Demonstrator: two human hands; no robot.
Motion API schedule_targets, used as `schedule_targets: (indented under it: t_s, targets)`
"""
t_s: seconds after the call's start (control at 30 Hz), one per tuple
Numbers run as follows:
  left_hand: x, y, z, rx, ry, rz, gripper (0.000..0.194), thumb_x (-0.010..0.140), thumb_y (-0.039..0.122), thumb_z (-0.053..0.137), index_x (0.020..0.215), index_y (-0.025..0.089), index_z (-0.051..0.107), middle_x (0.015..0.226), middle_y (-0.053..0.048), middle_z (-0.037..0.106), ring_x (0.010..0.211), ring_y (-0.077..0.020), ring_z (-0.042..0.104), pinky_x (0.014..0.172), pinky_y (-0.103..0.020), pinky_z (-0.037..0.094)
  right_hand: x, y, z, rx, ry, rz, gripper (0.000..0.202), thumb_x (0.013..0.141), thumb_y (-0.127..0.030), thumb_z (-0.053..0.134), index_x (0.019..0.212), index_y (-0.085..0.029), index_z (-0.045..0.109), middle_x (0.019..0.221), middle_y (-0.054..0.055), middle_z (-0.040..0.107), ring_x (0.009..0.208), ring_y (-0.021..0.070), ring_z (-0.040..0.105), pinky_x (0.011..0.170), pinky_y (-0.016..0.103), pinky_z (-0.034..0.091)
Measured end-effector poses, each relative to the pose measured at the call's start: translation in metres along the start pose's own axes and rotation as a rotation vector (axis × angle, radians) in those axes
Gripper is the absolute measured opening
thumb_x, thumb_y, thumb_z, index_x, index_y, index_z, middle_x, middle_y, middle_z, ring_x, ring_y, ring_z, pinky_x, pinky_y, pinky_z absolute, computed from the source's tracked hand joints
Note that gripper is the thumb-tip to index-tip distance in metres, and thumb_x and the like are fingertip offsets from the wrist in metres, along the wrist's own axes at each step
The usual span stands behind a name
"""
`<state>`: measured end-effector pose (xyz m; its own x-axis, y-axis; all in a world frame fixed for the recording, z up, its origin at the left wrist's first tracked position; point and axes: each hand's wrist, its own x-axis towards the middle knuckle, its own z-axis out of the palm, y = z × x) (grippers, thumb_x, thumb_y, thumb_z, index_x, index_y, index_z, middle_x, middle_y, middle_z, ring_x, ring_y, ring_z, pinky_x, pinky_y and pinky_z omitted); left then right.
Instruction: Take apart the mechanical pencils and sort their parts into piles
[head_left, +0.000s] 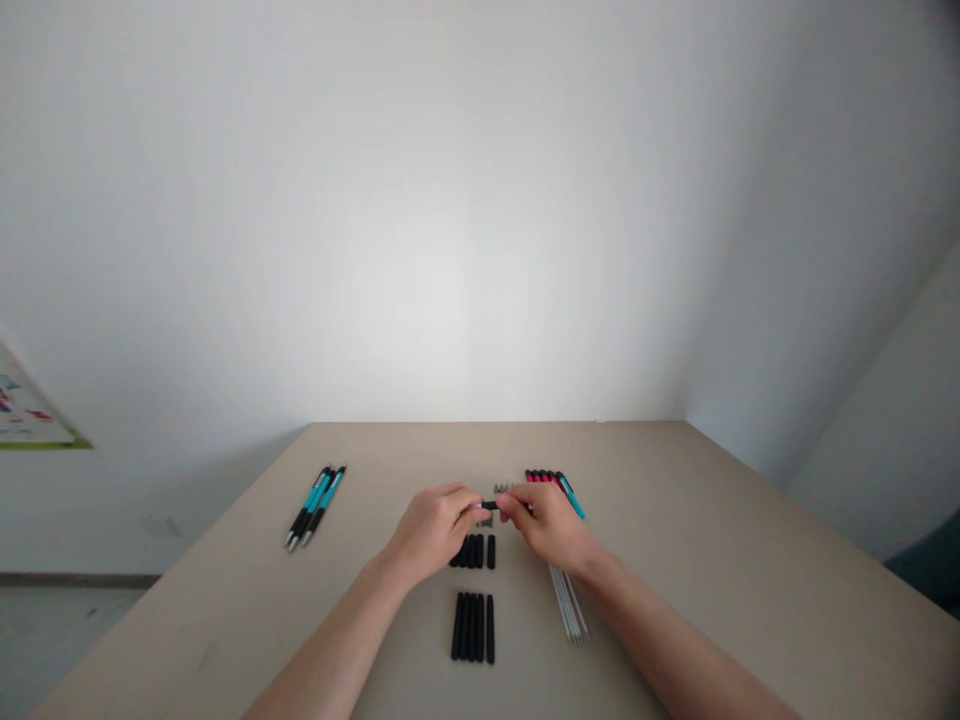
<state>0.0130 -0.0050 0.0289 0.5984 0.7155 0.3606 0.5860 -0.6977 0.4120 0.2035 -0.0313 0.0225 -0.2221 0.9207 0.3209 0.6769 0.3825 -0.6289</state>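
Observation:
My left hand (442, 525) and my right hand (551, 520) meet above the middle of the table, fingers pinched. Between them lies a short black pen part (490, 505), level, with a pale end at the left fingertips. Fingers cover most of it, so its full length is hidden. Just below the hands is a row of short black tubes (491, 552), partly behind my left hand. Nearer to me lies a row of longer black tubes (470, 627). Thin white pen refills (570, 605) extend from under my right wrist.
Several assembled blue-and-black pens (319, 505) lie at the left of the beige table (675, 600). Behind my right hand are pink pen parts (541, 477) and a blue one (571, 495). Small metal pieces (501, 489) lie beyond the hands. A white wall (465, 250) stands behind.

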Motion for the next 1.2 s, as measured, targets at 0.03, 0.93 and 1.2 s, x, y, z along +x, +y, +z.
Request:
schedule_targets:
  t_s: [0.03,0.93,1.2]
  targets:
    - [0.0,0.0,-0.001,-0.008,-0.013,0.004,0.028,0.091,0.032,0.046,0.073,0.018,0.062,0.071,-0.001,0.061,0.066,-0.0127,0.054,0.062,-0.021,0.036,0.0,0.0,-0.001,-0.025,0.005,-0.023,0.036,0.09,-0.031,0.043,0.064,-0.015,0.063,0.053,0.0,0.055,0.05,0.0111,0.046,0.05,0.022,0.03]
    - [0.0,-0.004,-0.001,-0.067,-0.026,-0.019,0.02,0.088,0.033,0.05,0.084,0.02,0.065,0.08,-0.001,0.066,0.073,-0.0136,0.058,0.066,-0.02,0.041,-0.003,-0.003,0.0,-0.077,0.091,-0.13,0.024,0.088,-0.028,0.05,0.071,-0.017,0.064,0.062,0.002,0.061,0.058,0.0126,0.052,0.055,0.024,0.034]
    - [0.0,-0.005,-0.01,0.025,0.032,-0.022,0.027,0.09,0.036,0.044,0.082,0.021,0.066,0.075,-0.001,0.065,0.067,-0.0134,0.057,0.062,-0.021,0.039,-0.005,0.005,-0.01,-0.006,0.242,-0.104,0.009,0.081,-0.023,0.058,0.083,-0.019,0.066,0.065,0.001,0.06,0.057,0.0129,0.052,0.057,0.024,0.039]
